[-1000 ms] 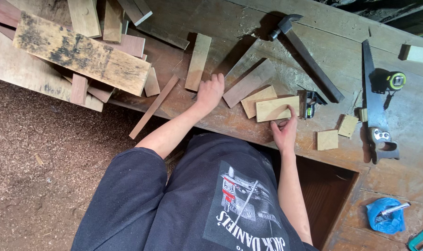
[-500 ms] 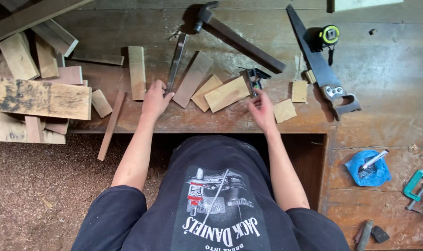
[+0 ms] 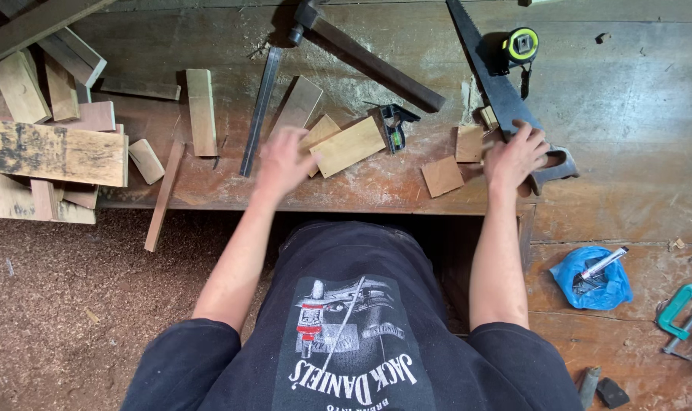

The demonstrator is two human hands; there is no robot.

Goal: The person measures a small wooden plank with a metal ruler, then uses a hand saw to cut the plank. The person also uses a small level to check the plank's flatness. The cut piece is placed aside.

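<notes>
The person wears a black short-sleeved T-shirt [image 3: 346, 335] of soft cotton. The short sleeves end above the elbows, so both forearms are bare. On the chest of the shirt there is a large printed picture [image 3: 346, 312] in white and grey, with one small red detail at its left side, and below the picture stand big white letters in a curved line. From the head camera the print appears upside down. The left hand [image 3: 283, 161] and the right hand [image 3: 515, 156] are bare: they carry no gloves, and no ring, watch or bracelet can be seen on them. The left hand looks blurred.
</notes>
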